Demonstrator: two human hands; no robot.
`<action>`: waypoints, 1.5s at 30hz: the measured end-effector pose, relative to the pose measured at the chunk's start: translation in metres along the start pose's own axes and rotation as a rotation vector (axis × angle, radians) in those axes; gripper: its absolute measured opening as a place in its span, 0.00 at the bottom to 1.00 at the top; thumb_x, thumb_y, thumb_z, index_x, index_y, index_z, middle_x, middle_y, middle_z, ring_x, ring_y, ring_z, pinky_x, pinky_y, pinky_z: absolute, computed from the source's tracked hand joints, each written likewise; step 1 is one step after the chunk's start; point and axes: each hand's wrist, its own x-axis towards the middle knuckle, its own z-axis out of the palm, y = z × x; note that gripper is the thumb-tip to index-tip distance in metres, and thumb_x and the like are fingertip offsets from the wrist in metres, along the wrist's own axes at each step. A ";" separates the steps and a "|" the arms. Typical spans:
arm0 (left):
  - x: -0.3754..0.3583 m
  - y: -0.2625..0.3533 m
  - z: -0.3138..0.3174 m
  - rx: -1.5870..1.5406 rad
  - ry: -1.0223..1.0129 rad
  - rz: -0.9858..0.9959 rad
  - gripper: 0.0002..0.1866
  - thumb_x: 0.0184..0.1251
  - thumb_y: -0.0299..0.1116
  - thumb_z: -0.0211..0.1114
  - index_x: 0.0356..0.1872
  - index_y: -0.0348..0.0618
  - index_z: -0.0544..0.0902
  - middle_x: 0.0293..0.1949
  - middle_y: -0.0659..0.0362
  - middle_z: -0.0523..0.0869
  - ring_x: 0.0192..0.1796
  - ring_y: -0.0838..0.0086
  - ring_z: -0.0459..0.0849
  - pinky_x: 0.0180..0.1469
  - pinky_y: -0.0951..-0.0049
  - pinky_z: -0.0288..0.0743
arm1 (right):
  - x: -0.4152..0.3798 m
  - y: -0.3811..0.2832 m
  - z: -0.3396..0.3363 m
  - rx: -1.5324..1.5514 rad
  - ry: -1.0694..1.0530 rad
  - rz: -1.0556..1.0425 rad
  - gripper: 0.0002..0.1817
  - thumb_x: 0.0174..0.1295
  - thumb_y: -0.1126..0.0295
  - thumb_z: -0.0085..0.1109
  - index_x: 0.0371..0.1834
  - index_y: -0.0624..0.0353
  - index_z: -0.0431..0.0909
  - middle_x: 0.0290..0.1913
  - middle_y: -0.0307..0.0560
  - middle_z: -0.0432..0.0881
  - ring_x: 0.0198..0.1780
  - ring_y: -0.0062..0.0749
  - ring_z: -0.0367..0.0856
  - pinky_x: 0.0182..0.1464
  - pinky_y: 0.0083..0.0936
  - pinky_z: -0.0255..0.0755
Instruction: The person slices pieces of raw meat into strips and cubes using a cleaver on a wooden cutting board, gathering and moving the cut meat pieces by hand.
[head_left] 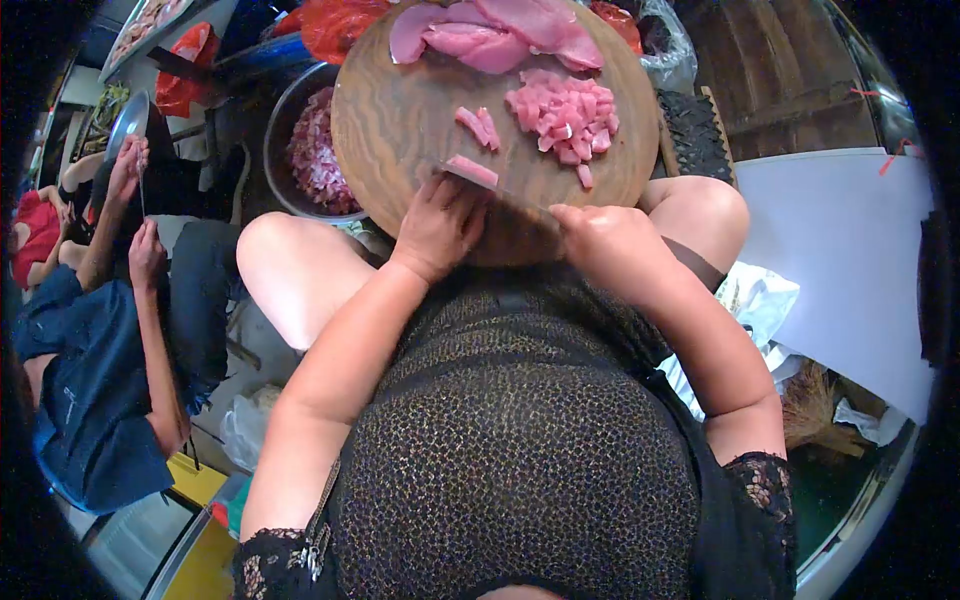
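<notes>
Black cloth with a gold-flecked pattern (530, 430) filled the lower middle of the frame, nearest the camera, and beyond it at upper centre lay a round brown wooden cutting board (400, 130). The right hand (605, 240) was closed around the grip of a thin metal-bladed knife (525, 208), whose blade slanted up and left across the board's near part. The left hand (440, 225) was half closed, its fingers bunched right against the blade; whether they pinched any meat could not be told. A short pink strip of raw meat (472, 170) lay just past the blade's far end.

Clean, even cuts called for knuckles leading and fingertips tucked well back — the hand sat very close to the metal. A short stroke, with the strip held flat, suited such soft, slippery meat best. The loose pink strips (478, 128) lay apart near the board's middle, handy for lining up, while the heap of diced pink meat (570, 115) to their right gave a size to match. Broad pink meat slices (495, 35) rested at the board's top edge — well clear of the knife, as was wise.
</notes>
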 end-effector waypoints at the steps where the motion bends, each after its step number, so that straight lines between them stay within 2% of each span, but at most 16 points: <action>1: 0.002 0.000 -0.001 -0.003 -0.002 0.005 0.18 0.57 0.33 0.66 0.49 0.41 0.83 0.49 0.53 0.81 0.55 0.57 0.77 0.63 0.57 0.71 | 0.005 -0.001 -0.002 0.001 0.002 0.006 0.13 0.58 0.70 0.57 0.46 0.59 0.81 0.30 0.58 0.84 0.34 0.52 0.85 0.36 0.44 0.79; 3: 0.003 0.000 -0.003 -0.027 -0.019 0.002 0.17 0.56 0.33 0.67 0.48 0.42 0.84 0.49 0.53 0.81 0.55 0.56 0.77 0.62 0.57 0.72 | 0.014 -0.006 -0.003 0.010 -0.077 -0.010 0.10 0.55 0.71 0.59 0.40 0.60 0.80 0.29 0.57 0.84 0.34 0.52 0.85 0.35 0.45 0.79; 6: 0.004 -0.003 -0.001 -0.039 -0.009 -0.001 0.18 0.55 0.32 0.67 0.49 0.43 0.84 0.48 0.53 0.80 0.54 0.56 0.77 0.61 0.58 0.72 | 0.045 -0.015 0.021 0.027 -0.014 -0.035 0.09 0.54 0.69 0.60 0.36 0.60 0.79 0.29 0.57 0.84 0.34 0.53 0.85 0.37 0.45 0.79; 9: -0.003 -0.011 0.005 -0.117 -0.082 -0.006 0.18 0.54 0.31 0.67 0.48 0.44 0.84 0.47 0.53 0.80 0.54 0.54 0.77 0.60 0.57 0.73 | 0.074 -0.027 0.016 -0.013 -0.063 -0.107 0.11 0.52 0.67 0.61 0.36 0.62 0.79 0.30 0.59 0.84 0.35 0.53 0.86 0.39 0.46 0.79; 10: -0.004 -0.009 0.002 -0.110 -0.083 -0.011 0.18 0.54 0.31 0.67 0.48 0.44 0.84 0.47 0.53 0.80 0.54 0.54 0.77 0.60 0.57 0.73 | 0.080 -0.032 0.010 0.028 -0.065 -0.059 0.13 0.55 0.66 0.59 0.40 0.61 0.81 0.32 0.61 0.84 0.36 0.54 0.86 0.40 0.47 0.79; 13: 0.004 0.001 -0.008 -0.099 -0.046 -0.013 0.17 0.53 0.30 0.67 0.47 0.45 0.84 0.47 0.53 0.80 0.52 0.54 0.77 0.57 0.58 0.73 | 0.085 -0.013 0.030 0.163 0.239 -0.064 0.15 0.60 0.65 0.56 0.50 0.51 0.82 0.34 0.61 0.84 0.37 0.56 0.84 0.41 0.47 0.78; 16: -0.001 0.003 -0.015 -0.084 0.019 0.033 0.19 0.53 0.28 0.66 0.49 0.47 0.84 0.47 0.54 0.79 0.50 0.55 0.78 0.56 0.58 0.73 | 0.057 -0.007 0.017 0.233 0.261 -0.047 0.15 0.62 0.63 0.54 0.48 0.52 0.82 0.36 0.59 0.85 0.40 0.54 0.85 0.43 0.48 0.79; 18: -0.013 -0.001 -0.007 -0.046 0.002 0.015 0.19 0.53 0.28 0.65 0.50 0.47 0.84 0.48 0.55 0.79 0.51 0.56 0.77 0.56 0.58 0.73 | 0.036 -0.002 0.010 0.148 0.187 -0.025 0.16 0.63 0.63 0.54 0.52 0.52 0.82 0.36 0.58 0.85 0.40 0.54 0.85 0.42 0.48 0.79; 25: -0.019 -0.005 -0.003 -0.067 -0.045 -0.003 0.20 0.54 0.28 0.64 0.51 0.50 0.84 0.49 0.56 0.79 0.57 0.56 0.75 0.58 0.58 0.73 | -0.008 0.004 0.003 0.087 0.060 -0.065 0.14 0.62 0.65 0.54 0.48 0.54 0.81 0.32 0.58 0.85 0.36 0.54 0.85 0.38 0.48 0.79; 30: -0.013 0.000 -0.005 -0.025 0.021 -0.008 0.18 0.54 0.28 0.64 0.49 0.49 0.85 0.47 0.55 0.80 0.53 0.54 0.78 0.59 0.57 0.73 | 0.004 -0.009 0.000 0.048 -0.055 -0.015 0.14 0.60 0.70 0.54 0.47 0.60 0.81 0.31 0.60 0.84 0.35 0.54 0.84 0.39 0.45 0.78; 33: -0.005 -0.003 -0.005 -0.116 0.045 -0.005 0.16 0.54 0.28 0.64 0.47 0.47 0.85 0.47 0.53 0.81 0.51 0.52 0.79 0.59 0.57 0.73 | 0.029 -0.018 0.015 0.031 -0.076 -0.045 0.09 0.59 0.69 0.55 0.38 0.60 0.80 0.29 0.58 0.84 0.34 0.56 0.84 0.36 0.49 0.78; 38: -0.005 0.000 -0.010 -0.127 -0.003 -0.022 0.15 0.53 0.26 0.63 0.44 0.44 0.84 0.48 0.51 0.81 0.51 0.52 0.79 0.58 0.57 0.73 | 0.083 -0.021 0.033 0.061 -0.021 -0.014 0.12 0.61 0.65 0.54 0.43 0.58 0.82 0.33 0.60 0.84 0.36 0.55 0.84 0.39 0.48 0.78; 39: -0.002 0.004 -0.015 -0.102 -0.020 -0.001 0.15 0.53 0.25 0.62 0.44 0.43 0.84 0.48 0.51 0.81 0.51 0.53 0.80 0.58 0.57 0.74 | 0.083 -0.020 0.034 0.126 0.101 -0.045 0.14 0.62 0.65 0.54 0.47 0.55 0.82 0.35 0.60 0.84 0.37 0.55 0.84 0.41 0.47 0.78; 42: -0.004 0.016 -0.032 0.069 -0.041 0.005 0.17 0.53 0.24 0.60 0.46 0.43 0.84 0.48 0.52 0.82 0.52 0.55 0.80 0.57 0.59 0.75 | 0.063 -0.014 0.028 0.208 0.261 -0.065 0.15 0.61 0.65 0.55 0.51 0.53 0.82 0.35 0.60 0.84 0.38 0.56 0.84 0.42 0.48 0.77; 44: -0.014 0.018 -0.035 -0.068 -0.065 -0.069 0.22 0.57 0.25 0.62 0.55 0.51 0.83 0.54 0.52 0.82 0.55 0.53 0.80 0.59 0.58 0.74 | 0.043 -0.016 0.014 0.231 0.221 -0.072 0.16 0.61 0.66 0.56 0.52 0.52 0.82 0.34 0.60 0.84 0.37 0.56 0.83 0.42 0.48 0.77; 45: -0.017 0.017 -0.031 -0.047 -0.037 -0.066 0.21 0.58 0.26 0.62 0.55 0.53 0.83 0.53 0.54 0.83 0.55 0.55 0.80 0.59 0.59 0.74 | 0.033 -0.015 0.011 0.201 0.135 -0.035 0.15 0.62 0.63 0.55 0.49 0.52 0.82 0.34 0.60 0.84 0.38 0.56 0.84 0.42 0.48 0.78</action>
